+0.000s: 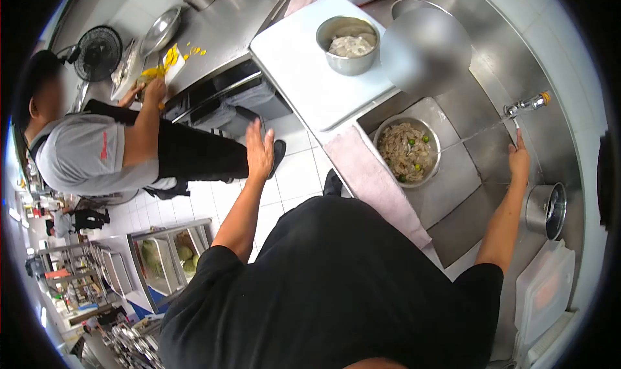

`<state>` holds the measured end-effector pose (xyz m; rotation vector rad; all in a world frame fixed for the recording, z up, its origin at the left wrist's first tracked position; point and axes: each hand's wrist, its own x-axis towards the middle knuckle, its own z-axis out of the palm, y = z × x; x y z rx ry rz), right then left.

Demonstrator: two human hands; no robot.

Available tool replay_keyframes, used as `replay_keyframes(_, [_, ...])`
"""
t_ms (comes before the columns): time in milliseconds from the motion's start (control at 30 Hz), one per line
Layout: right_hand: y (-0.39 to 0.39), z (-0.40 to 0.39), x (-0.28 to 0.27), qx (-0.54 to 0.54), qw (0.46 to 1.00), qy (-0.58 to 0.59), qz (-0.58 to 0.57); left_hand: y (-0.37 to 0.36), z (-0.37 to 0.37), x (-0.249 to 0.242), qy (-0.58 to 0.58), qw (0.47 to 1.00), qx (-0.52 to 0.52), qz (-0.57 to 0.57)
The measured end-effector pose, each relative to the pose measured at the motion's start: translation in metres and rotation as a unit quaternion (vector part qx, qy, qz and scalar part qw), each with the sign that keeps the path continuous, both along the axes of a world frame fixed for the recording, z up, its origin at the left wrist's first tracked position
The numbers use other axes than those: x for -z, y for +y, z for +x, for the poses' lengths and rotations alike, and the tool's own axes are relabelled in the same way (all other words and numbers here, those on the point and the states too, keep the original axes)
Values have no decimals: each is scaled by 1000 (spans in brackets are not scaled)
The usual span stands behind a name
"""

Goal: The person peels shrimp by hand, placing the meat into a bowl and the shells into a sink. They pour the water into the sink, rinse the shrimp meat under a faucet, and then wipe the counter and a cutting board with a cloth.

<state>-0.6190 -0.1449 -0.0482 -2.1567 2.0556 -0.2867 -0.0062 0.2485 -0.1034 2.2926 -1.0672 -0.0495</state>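
Observation:
My right hand (519, 162) reaches to the wall tap (532, 104) at the right, its fingers at the thin tap lever (518, 135). A thin stream of water (479, 135) runs from the tap towards a round metal bowl (435, 167) in the sink. The bowl holds shredded, pale brown food (404, 150) with several green pieces in it. My left hand (260, 150) is raised over the floor on the left, fingers stretched out, holding nothing.
A white cutting board (291, 52) beside the sink carries a metal pot (352, 64) of pale food. A pink cloth (375, 175) lies along the sink's front edge. Another metal pot (537, 210) sits right. A co-worker (90, 149) cuts yellow food at the left counter.

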Motion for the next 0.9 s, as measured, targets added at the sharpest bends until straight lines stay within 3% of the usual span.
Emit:
replay_keyframes(33, [6, -2, 5, -21, 1000, 9, -14, 25, -2, 16, 139, 987, -23, 79])
replay_keyframes(67, [10, -7, 17, -41, 999, 17, -30, 60, 16, 69, 209, 968, -4, 141])
replay_keyframes(100, [14, -11, 28, -60, 997, 23, -49, 95, 15, 101, 385, 903, -42, 187])
replay_keyframes(133, [31, -2, 29, -65, 997, -29, 9, 129, 13, 131, 521, 811, -101, 247])
replay_keyframes(167, [51, 3, 38, -69, 992, -82, 67, 158, 2, 139, 570, 753, -139, 298])
replay_keyframes(233, [86, 11, 63, -73, 954, -189, 219, 213, -20, 159, 499, 780, -112, 362])
replay_keyframes(300, [122, 46, 47, -58, 929, -158, 330, 250, -35, 178, 458, 799, -29, 389])
replay_keyframes(333, [135, 60, 44, -60, 928, -164, 329, 274, -36, 200, 454, 808, 39, 375])
replay_keyframes(467, [155, 90, 43, -98, 925, -218, 297, 252, -58, 162, 533, 791, -91, 288])
replay_keyframes(567, [167, 125, 14, -128, 917, -256, 279, 211, -53, 136, 481, 826, -117, 270])
replay_keyframes(633, [179, 149, -10, -144, 915, -265, 270, 192, -40, 143, 381, 897, -104, 197])
replay_keyframes(700, [184, 166, -24, -164, 912, -272, 258, 161, -26, 134, 416, 896, -144, 54])
replay_keyframes(767, [182, 180, -30, -180, 909, -273, 259, 124, -10, 119, 378, 910, -154, -68])
replay_keyframes(900, [190, 243, -76, -208, 910, -274, 233, 44, 37, 72, 319, 926, -81, -184])
